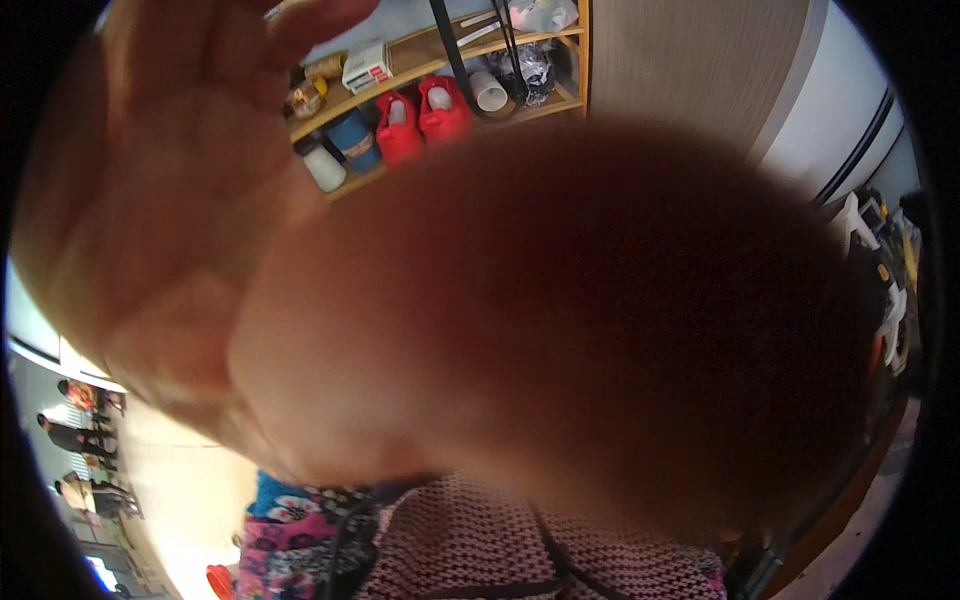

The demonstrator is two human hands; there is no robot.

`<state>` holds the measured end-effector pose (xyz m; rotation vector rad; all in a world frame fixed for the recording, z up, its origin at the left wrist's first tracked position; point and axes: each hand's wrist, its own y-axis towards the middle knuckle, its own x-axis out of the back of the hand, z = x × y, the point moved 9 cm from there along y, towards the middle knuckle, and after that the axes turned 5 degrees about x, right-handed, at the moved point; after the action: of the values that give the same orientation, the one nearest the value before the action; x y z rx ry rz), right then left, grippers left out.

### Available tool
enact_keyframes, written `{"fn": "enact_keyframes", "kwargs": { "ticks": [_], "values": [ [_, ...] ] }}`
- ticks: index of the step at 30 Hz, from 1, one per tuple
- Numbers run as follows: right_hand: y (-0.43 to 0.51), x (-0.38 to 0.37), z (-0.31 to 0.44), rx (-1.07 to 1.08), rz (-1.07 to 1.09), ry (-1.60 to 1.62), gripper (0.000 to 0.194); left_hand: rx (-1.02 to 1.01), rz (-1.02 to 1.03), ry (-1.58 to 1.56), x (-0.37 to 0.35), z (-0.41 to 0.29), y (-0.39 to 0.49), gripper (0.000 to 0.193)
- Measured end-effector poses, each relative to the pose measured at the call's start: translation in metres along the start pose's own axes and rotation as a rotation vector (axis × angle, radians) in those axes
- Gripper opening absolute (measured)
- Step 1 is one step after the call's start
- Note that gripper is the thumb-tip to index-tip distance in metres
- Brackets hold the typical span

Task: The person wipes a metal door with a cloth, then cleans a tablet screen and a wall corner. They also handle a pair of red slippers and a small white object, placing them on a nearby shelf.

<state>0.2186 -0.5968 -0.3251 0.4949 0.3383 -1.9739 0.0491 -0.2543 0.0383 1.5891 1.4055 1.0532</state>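
My right hand (180, 187) is raised very near the camera, palm toward the lens, and blocks much of the view. Its palm looks bare, and a finger or the thumb stands apart at the top. The other fingers run out past the upper edge, so their tips are hidden. A large dark, blurred mass (600, 315), probably its wrist or forearm, covers the middle and right. Below it show a pink and black knit garment (465, 532) and a floral cloth (292, 517) on my body. My left hand is out of view or hidden behind this arm.
A wooden shelf (420, 64) holds a white carton (367, 66), a blue container (352, 142), two red items (397, 127) and a plastic bag (544, 13). Dark straps hang before it. Several people stand across the pale floor (165, 450). White and black objects (892, 300) crowd the right rim.
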Motion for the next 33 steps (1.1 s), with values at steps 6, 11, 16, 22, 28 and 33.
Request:
{"fn": "enact_keyframes", "kwargs": {
  "ticks": [6, 11, 16, 22, 28, 33],
  "values": [
    [0.005, 0.005, -0.016, -0.027, 0.082, -0.018, 0.034, 0.076, 0.178, 0.407, -0.044, 0.034, -0.045, 0.042],
    [0.015, -0.007, -0.021, 0.027, 0.020, -0.051, 0.033, 0.011, 0.197, 0.398, -0.031, 0.019, -0.041, 0.042],
    [0.024, -0.030, -0.020, -0.005, 0.124, -0.129, 0.032, -0.098, 0.158, 0.534, -0.022, 0.043, -0.011, 0.041],
    [0.025, -0.023, -0.020, -0.055, 0.112, 0.045, 0.037, 0.135, 0.354, 1.234, -0.018, 0.144, -0.045, 0.029],
    [0.026, -0.020, -0.026, -0.084, 0.131, 0.084, 0.040, 0.355, 0.820, 1.916, 0.100, 0.223, -0.117, 0.017],
    [0.028, -0.017, -0.026, -0.084, 0.076, 0.074, 0.038, 0.406, 0.995, 1.938, 0.122, 0.232, -0.147, 0.008]
  ]
}}
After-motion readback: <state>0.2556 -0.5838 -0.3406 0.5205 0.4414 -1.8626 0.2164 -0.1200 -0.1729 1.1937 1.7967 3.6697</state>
